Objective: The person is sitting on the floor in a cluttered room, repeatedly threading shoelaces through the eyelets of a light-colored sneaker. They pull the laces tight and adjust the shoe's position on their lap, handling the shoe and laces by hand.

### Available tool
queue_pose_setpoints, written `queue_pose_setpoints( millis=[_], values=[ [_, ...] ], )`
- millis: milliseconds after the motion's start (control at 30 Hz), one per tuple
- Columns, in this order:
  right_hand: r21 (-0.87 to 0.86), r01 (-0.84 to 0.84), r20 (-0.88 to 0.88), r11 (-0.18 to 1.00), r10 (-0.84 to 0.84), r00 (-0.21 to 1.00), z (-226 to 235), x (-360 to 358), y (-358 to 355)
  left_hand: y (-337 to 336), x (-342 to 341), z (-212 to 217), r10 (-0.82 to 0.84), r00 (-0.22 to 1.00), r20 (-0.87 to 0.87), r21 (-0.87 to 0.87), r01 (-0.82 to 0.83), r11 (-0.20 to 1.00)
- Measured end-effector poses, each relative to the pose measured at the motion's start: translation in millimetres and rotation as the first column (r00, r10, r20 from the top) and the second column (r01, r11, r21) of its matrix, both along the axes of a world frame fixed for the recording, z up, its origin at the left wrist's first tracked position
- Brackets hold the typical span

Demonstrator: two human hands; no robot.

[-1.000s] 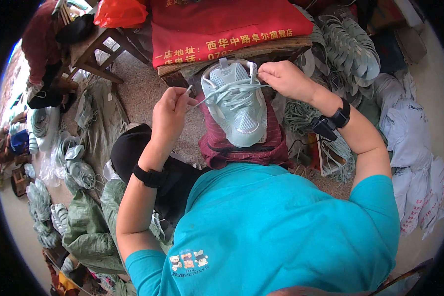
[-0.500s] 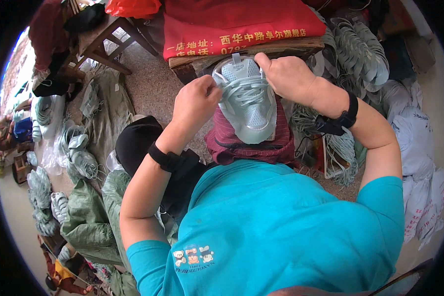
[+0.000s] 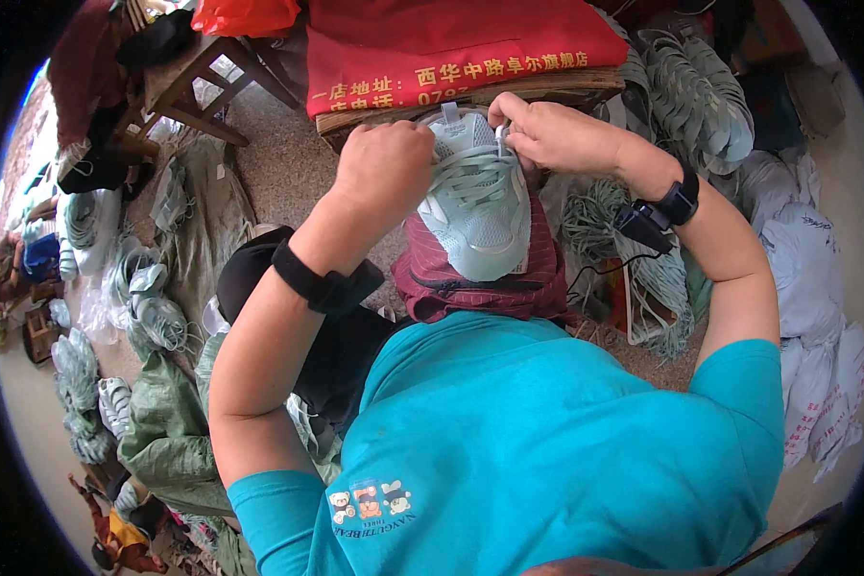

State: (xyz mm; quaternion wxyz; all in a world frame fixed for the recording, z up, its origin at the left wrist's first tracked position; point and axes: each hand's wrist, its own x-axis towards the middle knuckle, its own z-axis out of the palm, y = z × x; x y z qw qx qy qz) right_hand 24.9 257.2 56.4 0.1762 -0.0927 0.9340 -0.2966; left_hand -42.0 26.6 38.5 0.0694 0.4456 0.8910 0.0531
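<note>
A pale mint-green sneaker [image 3: 480, 216], laced across its tongue, lies over my lap with its toe toward me and its opening away from me. At the left edge of its opening is my left hand [image 3: 384, 168], fingers curled closed. What they hold is hidden behind the hand. On the other side, my right hand [image 3: 562, 136] pinches a whitish shoelace [image 3: 502, 140] beside the top eyelets, thumb and forefinger together. The sneaker's underside is out of sight.
Just beyond the sneaker stands a wooden bench [image 3: 586, 88] draped with red cloth [image 3: 470, 38]. Bundled pale shoe parts [image 3: 696, 96] and loose laces [image 3: 662, 307] lie at the right. Green sacks [image 3: 168, 432], a wooden stool [image 3: 197, 82] and white bags [image 3: 802, 278] surround me.
My left hand has moved up and turned its back toward me, beside the opening. My right hand has shifted slightly down and left, now pinching the shoelace. The sneaker has barely moved.
</note>
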Motion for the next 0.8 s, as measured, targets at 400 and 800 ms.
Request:
queue_pose_setpoints(
  millis=[400,800],
  values=[
    [-0.044,-0.168,0.263,0.985,0.173,0.949,12.4,-24.3,19.7,-29.1,-41.6,-7.4,-0.209,0.834,0.511,0.302,0.053,0.952],
    [-0.059,-0.115,0.177,0.992,0.124,0.976,9.8,-20.0,9.9,6.0,8.3,-18.3,0.046,0.891,0.451,0.555,-0.321,0.767]
  ],
)
